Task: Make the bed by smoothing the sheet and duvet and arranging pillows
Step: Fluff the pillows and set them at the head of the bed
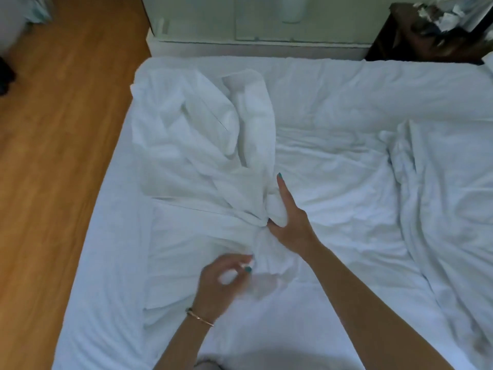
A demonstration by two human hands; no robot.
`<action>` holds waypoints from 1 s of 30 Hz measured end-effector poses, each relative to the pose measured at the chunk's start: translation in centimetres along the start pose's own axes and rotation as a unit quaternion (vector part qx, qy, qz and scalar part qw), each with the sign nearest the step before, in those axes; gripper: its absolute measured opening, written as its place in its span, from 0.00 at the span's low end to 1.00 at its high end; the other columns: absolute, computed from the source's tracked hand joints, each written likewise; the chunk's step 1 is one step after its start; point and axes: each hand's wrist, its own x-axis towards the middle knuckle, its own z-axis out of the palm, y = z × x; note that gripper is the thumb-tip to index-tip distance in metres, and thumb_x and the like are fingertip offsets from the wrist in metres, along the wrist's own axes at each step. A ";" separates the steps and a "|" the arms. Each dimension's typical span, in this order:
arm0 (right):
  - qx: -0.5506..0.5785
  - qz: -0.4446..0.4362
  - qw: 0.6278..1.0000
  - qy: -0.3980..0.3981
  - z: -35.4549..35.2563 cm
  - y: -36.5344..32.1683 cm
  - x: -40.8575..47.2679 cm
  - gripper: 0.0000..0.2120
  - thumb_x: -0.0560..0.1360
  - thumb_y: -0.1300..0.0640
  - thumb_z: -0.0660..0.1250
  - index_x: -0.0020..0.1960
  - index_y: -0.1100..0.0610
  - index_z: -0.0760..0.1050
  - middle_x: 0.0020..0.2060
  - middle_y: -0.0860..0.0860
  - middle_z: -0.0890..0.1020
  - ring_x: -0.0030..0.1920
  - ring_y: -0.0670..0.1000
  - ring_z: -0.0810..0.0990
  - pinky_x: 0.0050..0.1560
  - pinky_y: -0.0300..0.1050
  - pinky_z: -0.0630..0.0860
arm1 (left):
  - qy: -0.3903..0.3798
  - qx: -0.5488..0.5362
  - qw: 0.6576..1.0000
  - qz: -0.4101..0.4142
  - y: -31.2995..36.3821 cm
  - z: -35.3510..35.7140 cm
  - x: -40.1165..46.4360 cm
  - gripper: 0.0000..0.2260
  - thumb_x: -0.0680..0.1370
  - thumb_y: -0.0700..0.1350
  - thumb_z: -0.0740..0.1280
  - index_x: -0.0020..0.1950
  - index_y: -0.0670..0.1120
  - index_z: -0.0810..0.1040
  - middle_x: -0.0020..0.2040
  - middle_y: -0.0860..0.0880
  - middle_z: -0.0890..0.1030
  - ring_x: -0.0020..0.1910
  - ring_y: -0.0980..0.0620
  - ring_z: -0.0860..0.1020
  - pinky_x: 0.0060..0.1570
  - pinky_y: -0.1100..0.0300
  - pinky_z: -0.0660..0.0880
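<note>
The duvet (202, 145) lies bunched and twisted on the left half of the bed, over the wrinkled sheet (333, 161), narrowing to a gathered neck near the middle. I judge it light, soft and limp: it will drag and fold rather than slide flat, so it is better taken at an edge or corner than at the knot.

My right hand (289, 217) holds that gathered neck, with a wad of cloth between thumb and palm and the fingers fairly straight alongside. My left hand (226, 279) is curled and pinches a loose fold just below; it is blurred, so finger detail is uncertain. A bracelet (200, 316) sits on that wrist.

More rumpled bedding (440, 196) lies on the right side. A wooden floor (53, 156) runs along the bed's left side.
</note>
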 end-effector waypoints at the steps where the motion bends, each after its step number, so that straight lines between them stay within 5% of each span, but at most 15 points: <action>1: 0.018 0.004 1.000 0.015 -0.9 0.6 -0.6 0.45 0.74 0.59 0.68 0.73 0.29 0.43 0.66 0.34 0.67 0.66 0.48 0.72 0.56 0.36 0.69 | 0.162 -0.030 0.986 -0.029 1.1 -1.3 1.1 0.13 0.72 0.48 0.72 0.55 0.59 0.81 0.58 0.55 0.80 0.56 0.57 0.78 0.57 0.53 0.76; 3: 0.038 0.001 0.999 0.027 -2.3 1.5 -2.1 0.45 0.74 0.61 0.68 0.72 0.27 0.46 0.67 0.29 0.63 0.68 0.42 0.68 0.61 0.35 0.68 | 0.317 -0.087 0.935 -0.132 3.3 -3.4 5.4 0.28 0.71 0.52 0.74 0.70 0.55 0.69 0.70 0.46 0.69 0.65 0.51 0.71 0.62 0.54 0.71; 6: 0.053 -0.029 0.998 -0.007 -3.0 3.6 -5.2 0.47 0.73 0.65 0.68 0.68 0.21 0.48 0.65 0.21 0.60 0.66 0.28 0.63 0.68 0.32 0.64 | 0.297 -0.047 0.915 -0.269 6.0 -2.6 14.6 0.55 0.61 0.67 0.76 0.78 0.58 0.46 0.76 0.44 0.58 0.73 0.43 0.62 0.70 0.46 0.62; 9: 0.044 -0.032 0.998 -0.025 -4.1 6.0 -8.4 0.47 0.72 0.65 0.70 0.70 0.24 0.51 0.65 0.30 0.68 0.67 0.33 0.67 0.66 0.29 0.64 | 0.299 0.055 0.882 -0.359 8.0 1.9 21.1 0.53 0.66 0.56 0.75 0.78 0.54 0.41 0.72 0.44 0.60 0.64 0.42 0.67 0.64 0.48 0.66; 12: -0.009 -0.003 0.999 -0.052 -6.5 8.5 -11.5 0.48 0.70 0.68 0.64 0.69 0.22 0.50 0.62 0.25 0.64 0.64 0.33 0.65 0.63 0.27 0.63 | 0.250 0.128 0.931 -0.232 9.5 7.7 21.8 0.29 0.72 0.39 0.68 0.70 0.39 0.62 0.66 0.42 0.66 0.57 0.46 0.72 0.55 0.63 0.68; 15: 0.010 0.055 0.998 -0.036 -9.2 13.0 -15.1 0.48 0.69 0.70 0.63 0.66 0.21 0.53 0.63 0.21 0.63 0.64 0.30 0.65 0.64 0.25 0.61 | 0.065 0.127 0.989 -0.048 9.8 13.8 18.1 0.16 0.69 0.37 0.69 0.55 0.41 0.71 0.53 0.47 0.70 0.52 0.49 0.72 0.48 0.67 0.65; 18: 0.133 0.171 0.973 -0.079 -11.5 17.1 -17.9 0.42 0.71 0.57 0.74 0.68 0.25 0.53 0.68 0.32 0.64 0.68 0.37 0.66 0.59 0.25 0.67 | -0.213 0.163 0.958 -0.096 7.0 19.7 14.5 0.24 0.69 0.42 0.74 0.64 0.46 0.73 0.59 0.52 0.62 0.58 0.53 0.68 0.54 0.73 0.61; 19: 0.168 0.209 0.962 -0.057 -12.0 17.8 -18.1 0.42 0.69 0.53 0.77 0.69 0.29 0.54 0.67 0.36 0.65 0.68 0.39 0.66 0.55 0.24 0.68 | -0.241 0.158 0.950 -0.124 6.3 21.1 13.7 0.21 0.69 0.46 0.74 0.60 0.47 0.76 0.59 0.52 0.62 0.59 0.52 0.70 0.55 0.71 0.64; 22: 0.168 0.235 0.956 0.037 -12.8 18.9 -16.1 0.39 0.61 0.40 0.77 0.64 0.31 0.59 0.65 0.39 0.64 0.67 0.44 0.67 0.56 0.27 0.68 | -0.052 0.081 0.995 -0.007 7.0 22.7 14.0 0.03 0.69 0.44 0.70 0.37 0.50 0.77 0.43 0.55 0.74 0.42 0.55 0.78 0.41 0.59 0.72; 23: 0.162 0.232 0.959 0.034 -12.8 18.6 -14.9 0.39 0.61 0.39 0.77 0.64 0.31 0.59 0.65 0.37 0.62 0.68 0.44 0.65 0.60 0.31 0.68 | 0.028 0.064 0.994 0.088 8.0 22.6 14.7 0.05 0.70 0.41 0.70 0.41 0.52 0.81 0.44 0.54 0.76 0.39 0.57 0.77 0.41 0.62 0.73; 25: 0.132 0.211 0.968 -0.014 -12.4 17.5 -12.7 0.47 0.58 0.36 0.77 0.69 0.31 0.54 0.69 0.37 0.58 0.70 0.44 0.62 0.66 0.44 0.68 | 0.108 0.100 0.955 0.257 10.3 21.7 16.9 0.12 0.72 0.43 0.72 0.56 0.47 0.82 0.54 0.47 0.75 0.48 0.53 0.75 0.52 0.63 0.74; 26: 0.082 0.193 0.977 -0.043 -12.1 16.8 -11.6 0.52 0.56 0.35 0.76 0.71 0.32 0.48 0.70 0.37 0.55 0.70 0.44 0.61 0.68 0.48 0.68 | 0.111 0.141 0.948 0.262 11.7 21.5 18.3 0.22 0.72 0.48 0.73 0.64 0.48 0.76 0.61 0.44 0.70 0.56 0.51 0.71 0.59 0.63 0.70; 28: -0.044 0.148 0.984 -0.093 -11.0 15.8 -10.1 0.56 0.59 0.38 0.76 0.73 0.32 0.40 0.73 0.41 0.54 0.68 0.48 0.66 0.66 0.50 0.69 | 0.021 0.299 0.950 0.082 12.4 22.5 21.9 0.46 0.68 0.59 0.75 0.78 0.55 0.51 0.71 0.43 0.58 0.65 0.47 0.64 0.64 0.59 0.66; 30: -0.076 0.102 0.985 -0.120 -10.5 15.9 -9.3 0.49 0.66 0.50 0.73 0.74 0.32 0.44 0.65 0.45 0.67 0.56 0.49 0.76 0.56 0.43 0.73 | -0.088 0.468 0.874 -0.096 11.4 24.4 24.3 0.53 0.70 0.59 0.73 0.77 0.53 0.34 0.73 0.41 0.60 0.65 0.40 0.70 0.60 0.50 0.71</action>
